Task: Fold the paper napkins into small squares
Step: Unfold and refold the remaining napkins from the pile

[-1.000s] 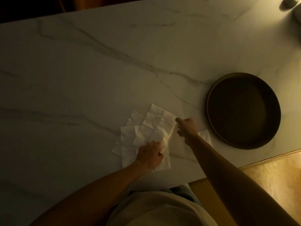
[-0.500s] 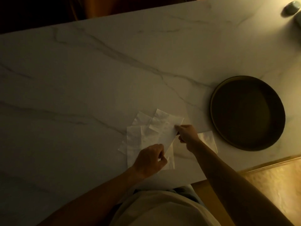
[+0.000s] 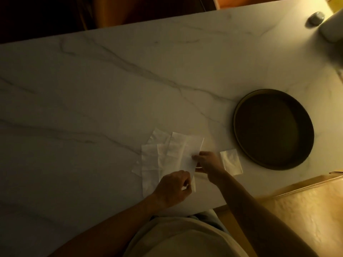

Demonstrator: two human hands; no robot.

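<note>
A white paper napkin is folded over into a long strip above a loose pile of flat napkins near the table's front edge. My left hand pinches the strip's near end. My right hand pinches its right edge about halfway up. A small folded square napkin lies on the table just right of my right hand.
A dark round tray sits on the marble table to the right of the napkins. A small grey object and a pale rounded container stand at the far right corner. The table's front edge runs just below my hands.
The napkin's far half has come down toward me, from an open sheet to a narrower folded strip. My right hand moved nearer along its edge; my left hand stayed at the near end.
</note>
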